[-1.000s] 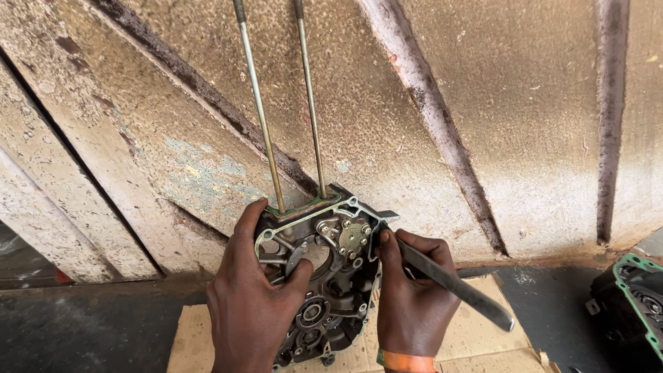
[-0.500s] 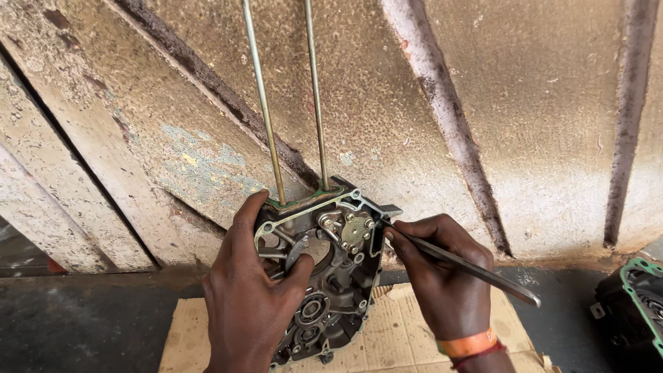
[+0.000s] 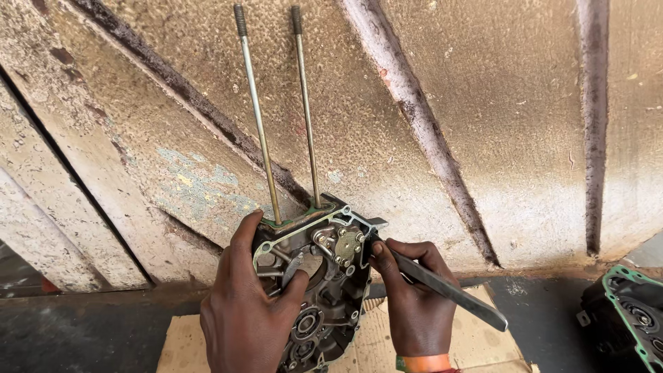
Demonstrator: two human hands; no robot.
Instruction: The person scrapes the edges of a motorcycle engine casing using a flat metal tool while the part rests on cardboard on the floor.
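Fingers of left hand point(image 3: 245, 324) clamp engine case point(image 3: 324, 290); right hand point(image 3: 414, 304) fingers clamp flat blade point(image 3: 449, 289).

Cardboard sheet point(image 3: 387, 342) on dark floor point(image 3: 90, 331); engine case point(image 3: 324, 290) atop.

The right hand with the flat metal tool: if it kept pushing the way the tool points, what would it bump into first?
The right hand aims the flat metal tool up-left, its tip already at the engine case edge. It would probably meet the case's rim by the small gear first, though depth is unclear.
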